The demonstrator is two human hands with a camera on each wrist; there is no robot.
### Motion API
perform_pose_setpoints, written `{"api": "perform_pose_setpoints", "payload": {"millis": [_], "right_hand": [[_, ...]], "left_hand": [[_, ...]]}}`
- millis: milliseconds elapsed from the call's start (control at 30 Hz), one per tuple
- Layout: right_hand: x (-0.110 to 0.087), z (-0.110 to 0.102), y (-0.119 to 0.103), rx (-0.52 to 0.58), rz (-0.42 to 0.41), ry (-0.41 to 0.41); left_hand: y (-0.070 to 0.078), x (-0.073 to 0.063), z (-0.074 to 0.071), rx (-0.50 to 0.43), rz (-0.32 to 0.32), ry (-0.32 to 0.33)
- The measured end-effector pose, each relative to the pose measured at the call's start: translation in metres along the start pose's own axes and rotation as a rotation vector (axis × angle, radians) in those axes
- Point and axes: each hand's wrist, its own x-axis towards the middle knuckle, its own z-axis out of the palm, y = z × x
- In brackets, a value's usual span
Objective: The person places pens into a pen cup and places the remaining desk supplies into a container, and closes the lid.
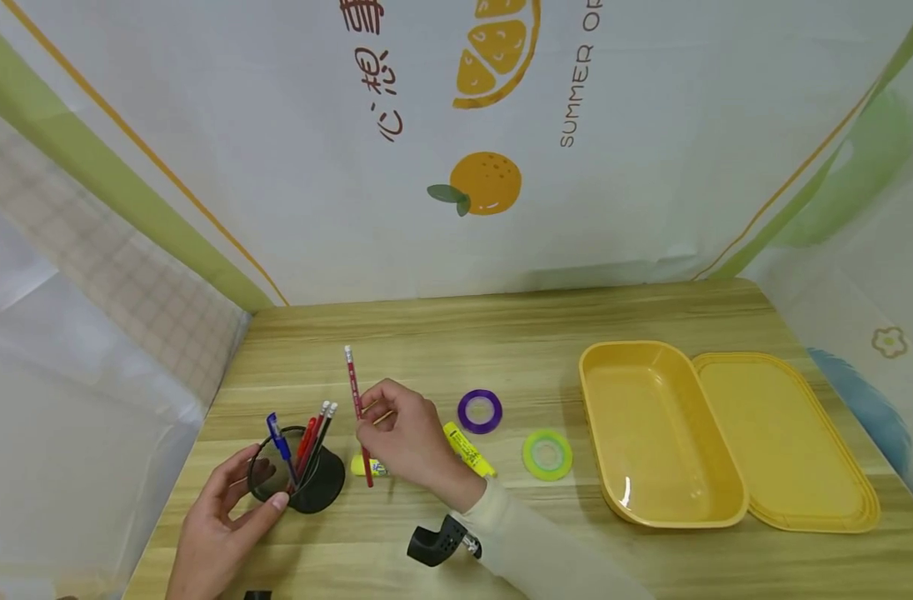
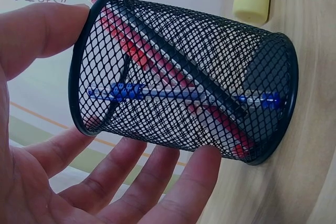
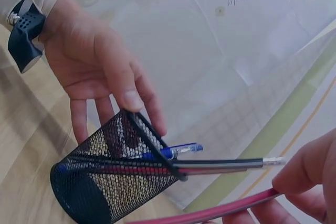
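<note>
My left hand [image 1: 220, 521] grips a black mesh pen holder [image 1: 325, 487], thumb at the rim and fingers along its side. In the left wrist view the pen holder [image 2: 184, 77] shows a blue pen [image 2: 157, 94] and several red and black sticks through the mesh. Head view: a blue pen [image 1: 279, 437], a red pen [image 1: 305, 440] and eraser-tipped pencils [image 1: 323, 429] lean out of the top. Just to the right, my right hand [image 1: 411, 433] pinches a red pencil [image 1: 354, 383], held nearly upright with its eraser end up. The red pencil [image 3: 220, 211] also crosses the bottom of the right wrist view.
On the wooden table lie a yellow highlighter [image 1: 467, 450], a short yellow tube [image 1: 370, 466] partly behind the pencil, a purple tape roll [image 1: 466, 410] and a green tape roll [image 1: 531, 455]. Rightward are a yellow box [image 1: 655, 417] and its lid [image 1: 782, 433]. A printed cloth [image 1: 614, 217] hangs behind.
</note>
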Motion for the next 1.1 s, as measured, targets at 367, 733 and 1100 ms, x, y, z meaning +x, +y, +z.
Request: {"api": "perform_pose_setpoints", "payload": {"millis": [367, 733, 1100], "right_hand": [[-0.010, 0.005, -0.017, 0.151, -0.105, -0.046], [-0.015, 0.023, -0.022, 0.273, -0.189, -0.089], [-0.013, 0.031, -0.017, 0.179, -0.205, -0.085]], "left_hand": [[-0.002, 0.002, 0.000, 0.002, -0.021, -0.002], [-0.004, -0.001, 0.002, -0.010, 0.005, 0.009], [-0.010, -0.005, 0.007, 0.013, -0.102, -0.179]]}}
